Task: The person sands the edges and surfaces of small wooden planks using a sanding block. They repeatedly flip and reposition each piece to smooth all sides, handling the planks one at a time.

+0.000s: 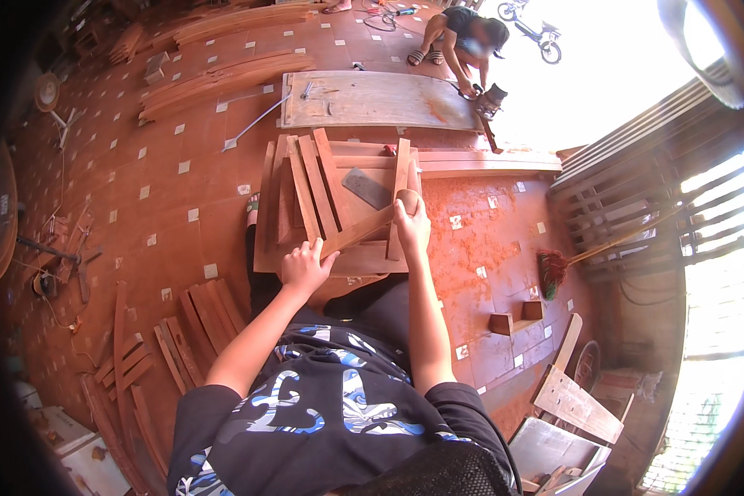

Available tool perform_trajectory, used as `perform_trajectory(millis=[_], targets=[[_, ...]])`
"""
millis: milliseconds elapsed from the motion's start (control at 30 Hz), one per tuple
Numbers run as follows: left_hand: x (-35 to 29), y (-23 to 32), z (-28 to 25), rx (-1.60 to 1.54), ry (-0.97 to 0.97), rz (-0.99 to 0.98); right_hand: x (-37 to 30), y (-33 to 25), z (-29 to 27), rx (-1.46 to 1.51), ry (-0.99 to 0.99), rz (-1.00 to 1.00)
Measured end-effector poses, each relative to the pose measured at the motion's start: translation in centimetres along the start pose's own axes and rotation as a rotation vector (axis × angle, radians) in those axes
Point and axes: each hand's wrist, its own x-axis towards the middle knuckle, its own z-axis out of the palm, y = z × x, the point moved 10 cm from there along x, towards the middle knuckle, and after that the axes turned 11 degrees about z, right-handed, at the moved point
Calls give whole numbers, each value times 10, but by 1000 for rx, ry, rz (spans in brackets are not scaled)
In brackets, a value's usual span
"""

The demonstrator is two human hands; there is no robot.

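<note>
My left hand (304, 269) grips the near left corner of a slatted wooden frame (360, 234), thumb along its near rail. Several reddish-brown slats (312, 186) run away from that rail, tilted across a stack of boards (264, 240). At the rail's right end my right hand (413, 225) is closed around a small brown piece with a rounded top (407, 198); its exact kind is hard to make out. Between the slats lies a flat grey rectangular plate (366, 188), close to my right hand but apart from it.
A crouching person (467, 45) works with a power tool (489, 103) at a long board (372, 99) beyond. Loose wood strips (194, 322) lie at left. A broom (554, 269) leans at right, near a small wooden bracket (517, 318). Sawdust (463, 231) covers the tiles.
</note>
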Motion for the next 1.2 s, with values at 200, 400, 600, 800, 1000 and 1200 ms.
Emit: perform_trajectory(millis=[200,400,600,800,1000,1200], targets=[[0,2,1,38,-2,20,-79,-60,40,-502,134,-504],[0,1,4,-21,-39,27,-97,-52,65,-504,-181,-538],[0,4,-4,3,26,22,-16,-37,9,-412,77,-253],[0,1,0,8,-37,-4,-77,-37,48,-351,22,-336],[-4,-4,2,-31,-17,10,-129,-50,68,-386,-157,-578],[-1,-1,0,-25,-12,-31,-33,-47,19,-442,-11,-309]])
